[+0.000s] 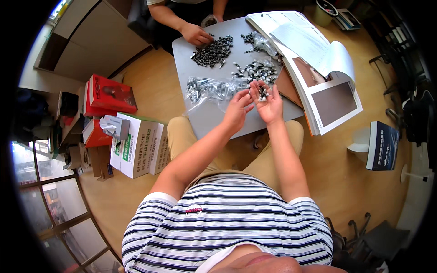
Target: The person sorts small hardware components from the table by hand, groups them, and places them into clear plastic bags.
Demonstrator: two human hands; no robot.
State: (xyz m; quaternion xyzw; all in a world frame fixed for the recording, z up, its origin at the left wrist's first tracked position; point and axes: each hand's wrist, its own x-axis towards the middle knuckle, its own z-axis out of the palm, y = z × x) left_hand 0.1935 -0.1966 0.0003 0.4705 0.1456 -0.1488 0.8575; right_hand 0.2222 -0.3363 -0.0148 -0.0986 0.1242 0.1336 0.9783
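Observation:
My right hand (269, 107) is turned palm up over the table's near edge. Cupped in it are several small black-and-white parts (262, 94), too small to name exactly. Beside it, my left hand (236, 110) has its fingers half curled and apart, with nothing visible in them. Just beyond my hands lies a loose pile of black-and-white parts (258, 70). A clear plastic bag (214, 93) with similar parts lies left of it. Farther back is a heap of small black parts (213, 52), with another person's hand (196, 35) at its edge.
The grey table (200, 72) carries large sample boards (327, 102) and paper sheets (302, 44) on its right. Another clear bag (264, 44) lies near them. White cartons (136, 145), a tissue box (114, 126) and red boxes (111, 94) stand on the left. A dark blue box (382, 145) is at right.

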